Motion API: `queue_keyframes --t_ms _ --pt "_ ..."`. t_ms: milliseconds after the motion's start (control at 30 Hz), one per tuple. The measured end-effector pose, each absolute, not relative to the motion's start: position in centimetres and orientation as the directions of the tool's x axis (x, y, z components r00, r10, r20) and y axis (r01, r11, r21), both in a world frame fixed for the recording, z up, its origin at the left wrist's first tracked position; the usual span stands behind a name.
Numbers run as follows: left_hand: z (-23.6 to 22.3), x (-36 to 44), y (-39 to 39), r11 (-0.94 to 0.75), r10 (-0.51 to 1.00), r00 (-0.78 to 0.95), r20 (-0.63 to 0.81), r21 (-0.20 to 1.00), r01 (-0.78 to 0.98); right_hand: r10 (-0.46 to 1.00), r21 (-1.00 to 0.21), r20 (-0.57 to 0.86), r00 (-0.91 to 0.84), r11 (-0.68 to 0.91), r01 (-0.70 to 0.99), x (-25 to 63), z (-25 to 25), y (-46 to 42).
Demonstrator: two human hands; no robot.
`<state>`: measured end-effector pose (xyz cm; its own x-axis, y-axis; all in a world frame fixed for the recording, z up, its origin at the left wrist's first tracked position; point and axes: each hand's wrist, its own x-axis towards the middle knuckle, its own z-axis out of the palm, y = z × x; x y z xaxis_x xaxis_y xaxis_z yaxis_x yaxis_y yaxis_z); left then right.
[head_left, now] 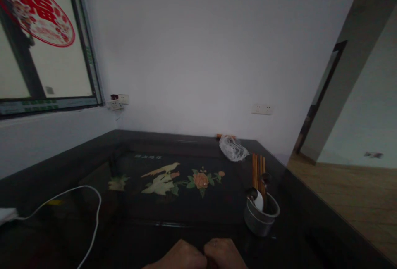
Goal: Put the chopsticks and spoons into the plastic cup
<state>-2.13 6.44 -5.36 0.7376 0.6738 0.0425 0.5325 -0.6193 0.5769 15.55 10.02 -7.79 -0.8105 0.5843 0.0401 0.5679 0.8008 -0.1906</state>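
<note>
At the bottom edge of the head view, my left hand (185, 255) and my right hand (223, 253) are closed, side by side, with the knuckles touching or nearly so. The curled fingers are mostly hidden from above, so I cannot make out what they hold, if anything. Both hands are at the near side of a dark glossy table (130, 240). Closest to my right hand is a metal cup (260, 222), up and to the right. It holds several wooden chopsticks (255, 172), a white spoon (259, 201) and metal spoons (266, 177).
A white cable (98, 211) curves across the table's left side from a white object (8, 215) at the edge. A crumpled clear plastic bag (232, 148) lies near the far right corner. Bird and flower pictures (200, 180) decorate the tabletop. A wall (198, 54) stands behind.
</note>
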Motion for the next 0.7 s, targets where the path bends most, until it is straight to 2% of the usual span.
queue_keyframes --t_ms 100,300,567,700 --pt "-5.1 -2.1 6.1 -0.678 0.626 0.777 0.068 0.54 0.499 0.657 -0.185 0.058 -0.752 0.747 0.638 15.4 -6.4 8.9" --pt "-3.5 -1.9 5.1 -0.729 0.65 0.748 0.136 0.391 0.562 0.745 -0.277 0.071 -0.663 0.653 0.705 15.7 -4.1 7.5" --pt "-2.9 -1.6 5.1 -0.708 0.685 0.718 0.124 0.347 0.615 0.798 -0.302 0.105 -0.594 0.595 0.745 16.2 -3.7 7.3" --pt "-2.0 -0.9 5.7 -0.644 0.732 0.681 0.028 0.352 0.679 0.843 -0.256 0.131 -0.522 0.537 0.804 16.4 -3.4 7.7"
